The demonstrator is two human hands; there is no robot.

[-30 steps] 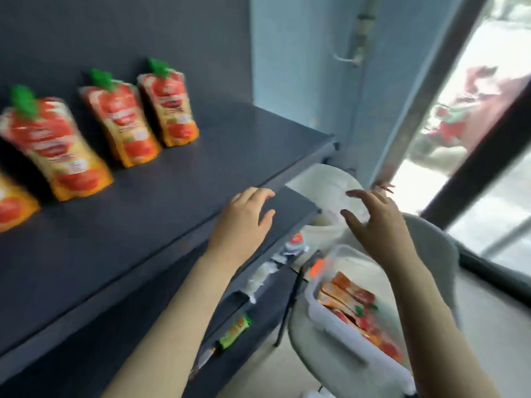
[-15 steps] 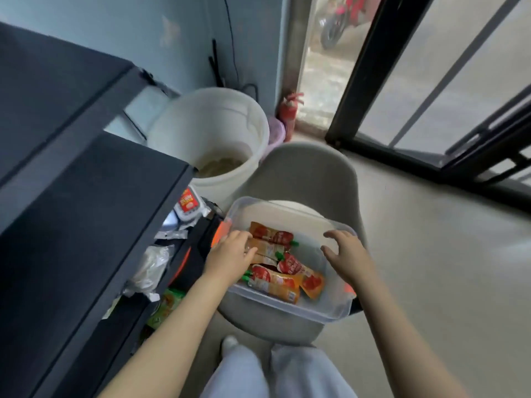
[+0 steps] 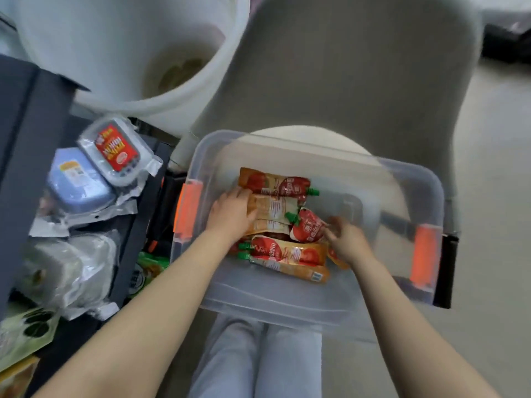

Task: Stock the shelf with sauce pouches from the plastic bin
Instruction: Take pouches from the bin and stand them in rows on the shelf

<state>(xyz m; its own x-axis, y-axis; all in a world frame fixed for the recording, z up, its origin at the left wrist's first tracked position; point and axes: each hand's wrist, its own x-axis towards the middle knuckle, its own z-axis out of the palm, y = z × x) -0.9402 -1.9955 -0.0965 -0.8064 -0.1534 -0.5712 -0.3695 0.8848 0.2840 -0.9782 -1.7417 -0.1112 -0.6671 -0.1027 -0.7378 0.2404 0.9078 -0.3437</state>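
In the clear plastic bin (image 3: 287, 308), which sits on the seat of a grey chair (image 3: 359, 67) right by the dark shelf (image 3: 20, 139), probably so each carry is short, a loose pile of sauce pouches (image 3: 287, 251) lies flat, green caps pointing different ways. Left hand (image 3: 231, 214) is on the left ends of the middle pouches, fingers together and bent down over the one showing its white back label (image 3: 273, 208); can't tell if they have closed under it. Right hand (image 3: 349, 242) is blurred, fingertips at the edge of a red tilted pouch (image 3: 309, 226); touching, but pinch or not is unreadable. Likely step: each hand picking one pouch to take out. Both orange latches (image 3: 188, 208) are open and no lid is on, so access is free. A white bucket (image 3: 129, 38) stands behind the bin, and wrapped tray packs (image 3: 116, 147) fill the lower shelf level. No pouch is lifted clear yet.
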